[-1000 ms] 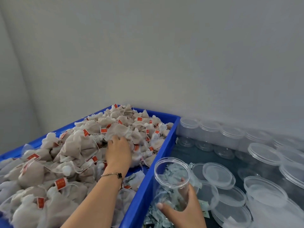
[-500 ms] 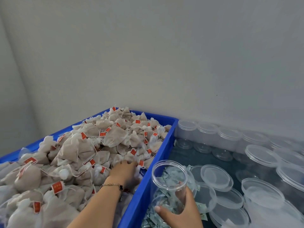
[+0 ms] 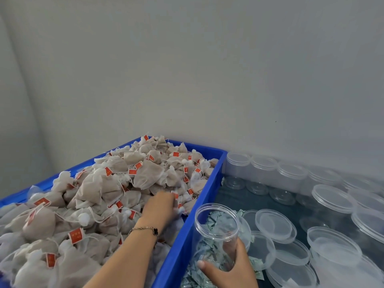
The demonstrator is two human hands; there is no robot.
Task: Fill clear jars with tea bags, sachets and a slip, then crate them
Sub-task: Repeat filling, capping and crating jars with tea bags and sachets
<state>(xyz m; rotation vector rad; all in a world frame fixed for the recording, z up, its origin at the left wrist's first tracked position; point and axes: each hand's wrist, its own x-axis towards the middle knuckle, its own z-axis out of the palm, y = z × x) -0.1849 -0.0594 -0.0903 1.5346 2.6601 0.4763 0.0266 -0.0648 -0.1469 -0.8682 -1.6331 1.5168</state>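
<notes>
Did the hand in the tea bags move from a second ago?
Yes. The left hand has pulled back from the middle of the tea bag pile toward the blue crate wall, nearer the clear jar.

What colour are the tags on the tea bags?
Red-orange, with small pale print, on the tags of the tea bags; head view.

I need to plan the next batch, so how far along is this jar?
Hardly begun. Done: an open clear jar is picked up, gripped by the right hand; it looks empty inside. In hand: the left hand is down in the heap of tea bags in the blue crate, its fingers hidden. Left: tea bags, sachets, slip, a lid, crating.
</notes>
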